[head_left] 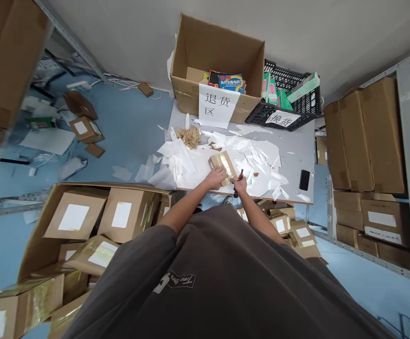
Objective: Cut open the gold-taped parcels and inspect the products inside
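A small cardboard box (228,162) with shiny tape along its top lies tilted on the littered table. My left hand (216,177) is laid over its left near side, fingers across the top, holding it in place. At the box's near right corner, my right hand (240,185) is closed around a red and black box cutter (240,176). The cutter's blade is too small to make out. White paper scraps (254,153) surround the box, and a crumpled brown paper wad (189,137) lies behind it to the left.
At the table's back stand a large open carton (187,96) with colourful packages and a black crate (296,123) of green boxes. A phone (304,180) lies right. Parcels fill a big carton (35,235) at left; shelved cartons (381,136) stand right.
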